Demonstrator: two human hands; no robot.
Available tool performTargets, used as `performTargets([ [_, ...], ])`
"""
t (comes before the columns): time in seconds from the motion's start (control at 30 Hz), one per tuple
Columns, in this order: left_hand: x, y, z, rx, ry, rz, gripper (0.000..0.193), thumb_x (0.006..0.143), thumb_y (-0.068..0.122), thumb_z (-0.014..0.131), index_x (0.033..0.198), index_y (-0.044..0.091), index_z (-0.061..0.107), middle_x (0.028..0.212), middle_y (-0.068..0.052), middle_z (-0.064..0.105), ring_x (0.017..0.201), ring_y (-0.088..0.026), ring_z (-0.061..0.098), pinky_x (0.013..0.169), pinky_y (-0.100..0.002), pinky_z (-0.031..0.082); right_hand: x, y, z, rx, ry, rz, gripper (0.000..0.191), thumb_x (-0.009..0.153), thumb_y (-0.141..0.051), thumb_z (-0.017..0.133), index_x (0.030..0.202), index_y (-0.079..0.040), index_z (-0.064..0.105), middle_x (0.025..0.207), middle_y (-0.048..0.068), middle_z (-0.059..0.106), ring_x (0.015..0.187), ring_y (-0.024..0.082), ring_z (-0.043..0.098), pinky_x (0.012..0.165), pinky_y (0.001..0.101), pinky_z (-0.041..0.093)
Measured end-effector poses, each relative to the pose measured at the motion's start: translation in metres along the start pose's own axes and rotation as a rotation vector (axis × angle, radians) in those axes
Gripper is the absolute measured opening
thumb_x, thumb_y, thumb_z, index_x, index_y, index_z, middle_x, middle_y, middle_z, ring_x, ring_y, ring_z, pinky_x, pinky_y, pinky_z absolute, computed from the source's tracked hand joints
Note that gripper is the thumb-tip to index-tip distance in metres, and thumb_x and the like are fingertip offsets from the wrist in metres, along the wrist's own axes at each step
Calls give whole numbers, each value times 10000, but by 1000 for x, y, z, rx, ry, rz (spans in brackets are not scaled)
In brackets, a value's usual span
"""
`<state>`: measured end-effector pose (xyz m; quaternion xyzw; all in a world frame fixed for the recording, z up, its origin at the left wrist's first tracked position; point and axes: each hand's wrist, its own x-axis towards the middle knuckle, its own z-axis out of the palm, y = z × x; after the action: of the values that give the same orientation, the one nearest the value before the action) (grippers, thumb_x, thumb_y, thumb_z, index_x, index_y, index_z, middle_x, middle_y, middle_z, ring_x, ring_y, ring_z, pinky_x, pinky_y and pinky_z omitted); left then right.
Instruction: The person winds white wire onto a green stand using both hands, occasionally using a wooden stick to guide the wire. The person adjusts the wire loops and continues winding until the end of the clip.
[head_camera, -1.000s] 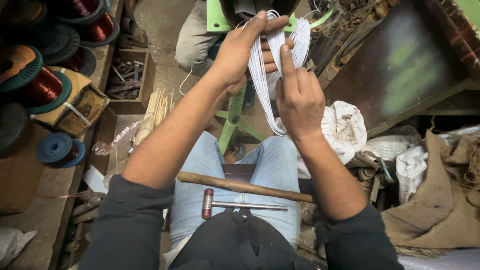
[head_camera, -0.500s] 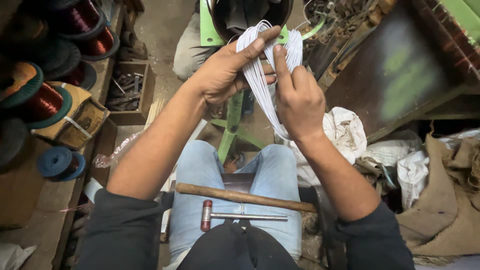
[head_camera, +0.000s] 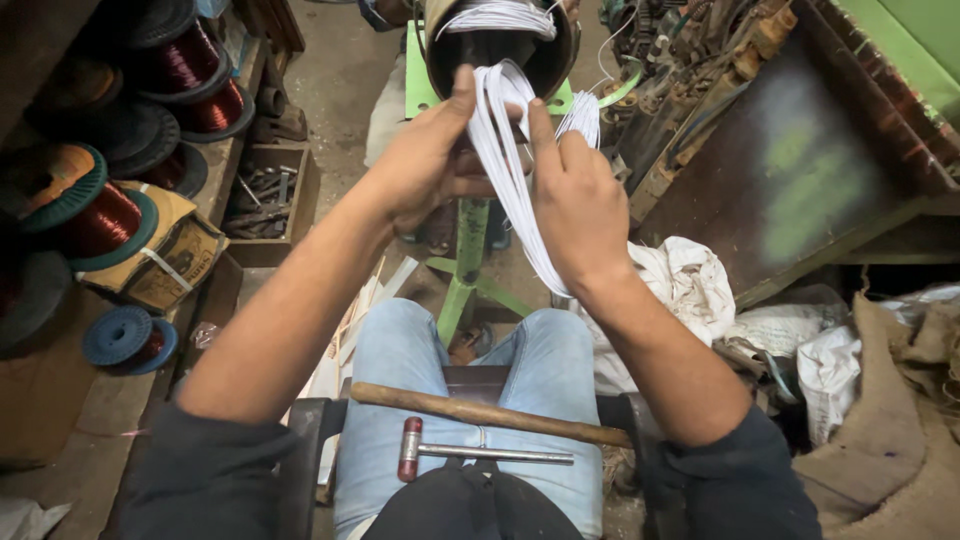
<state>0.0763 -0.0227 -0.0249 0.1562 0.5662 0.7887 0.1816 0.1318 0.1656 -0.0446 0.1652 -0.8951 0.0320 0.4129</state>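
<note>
My left hand (head_camera: 425, 160) and my right hand (head_camera: 575, 195) both grip a long loop of white wire strands (head_camera: 512, 170), held up between them. The loop's top reaches the mouth of a dark round motor housing (head_camera: 500, 45) on a green stand (head_camera: 470, 260), where more white wire lies inside. The loop's lower end hangs down past my right wrist. On my lap, across my blue jeans, lie a wooden-handled stick (head_camera: 490, 412) and a small hammer with a red head (head_camera: 480, 453).
Spools of copper wire (head_camera: 100, 215) and a blue spool (head_camera: 128, 337) sit on the left shelf beside a cardboard box (head_camera: 175, 265). A wooden tray of metal parts (head_camera: 265, 195) stands behind. White bags (head_camera: 690, 285) and burlap (head_camera: 890, 420) lie at right, under a slanted metal sheet (head_camera: 810, 170).
Both hands have moved up and forward with the wire loop, bringing its top to the mouth of the motor housing. The view has tilted closer to the housing.
</note>
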Motion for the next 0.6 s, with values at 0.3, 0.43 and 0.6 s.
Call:
performTargets([
  [0.3, -45, -24, 20, 1769, 607, 1006, 562, 880, 74, 673, 1429, 153, 582, 1361, -114, 622, 960, -278, 681, 730, -359, 573, 12, 3, 15, 168, -46, 118, 444, 957, -77, 596, 1401, -54, 588, 962, 173, 660, 822, 403, 691, 688, 495, 557],
  [0.43, -32, -33, 34, 1898, 546, 899, 567, 838, 125, 669, 1399, 138, 589, 1415, -206, 589, 717, -218, 677, 564, -316, 561, 18, 3, 24, 188, -63, 157, 415, 975, -94, 579, 1386, -46, 598, 971, 192, 668, 811, 414, 697, 671, 510, 556],
  [0.6, -13, -38, 49, 2064, 674, 757, 497, 868, 204, 643, 1357, 136, 583, 1410, -297, 559, 500, -174, 667, 415, -310, 532, 30, 8, 31, 210, -29, 143, 359, 983, -138, 607, 1324, -26, 621, 977, 212, 673, 815, 426, 701, 653, 513, 560],
])
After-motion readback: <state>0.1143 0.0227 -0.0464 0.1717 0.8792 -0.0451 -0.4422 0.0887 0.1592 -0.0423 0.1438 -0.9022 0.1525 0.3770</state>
